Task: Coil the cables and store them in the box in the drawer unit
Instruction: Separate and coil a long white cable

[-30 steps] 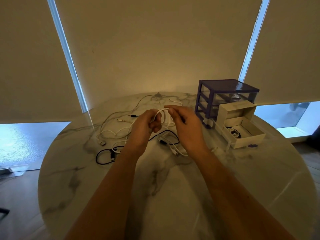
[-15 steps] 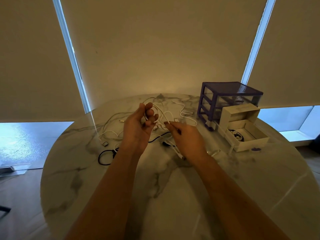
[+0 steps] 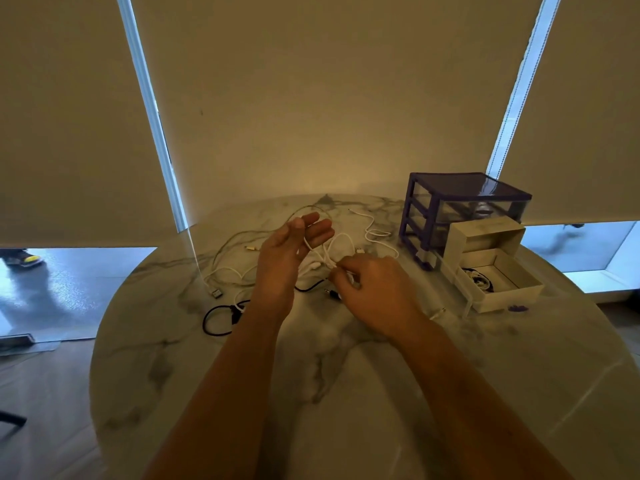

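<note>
We see the left hand (image 3: 282, 256) raised over the tabletop (image 3: 346, 393), its fingers nearly straight and spread, with loops of a thin white cable (image 3: 341, 242) draped across them near the thumb; the hand carries the loops without clenching. The right hand (image 3: 372, 289) sits lower and just to the right, fingers curled, pinching the same white cable between thumb and fingertips. Between the two hands the cable runs roughly from upper left to lower right, its loops standing open above the surface.

More cables lie loose behind and beside the hands: a second white cable (image 3: 375, 232) snakes toward the drawer unit (image 3: 460, 209), a grey cable (image 3: 221, 268) curves at the left and ends in a flat metal plug, and a black cable (image 3: 216, 320) forms a small ring near the left forearm.

The drawer unit is purple-framed with clear plastic drawers, standing at the right rear. Just in front of it sits an open white cardboard box (image 3: 502, 282), lid tipped up, with coiled cable inside. The tabletop is round, glossy, veined like marble.
</note>
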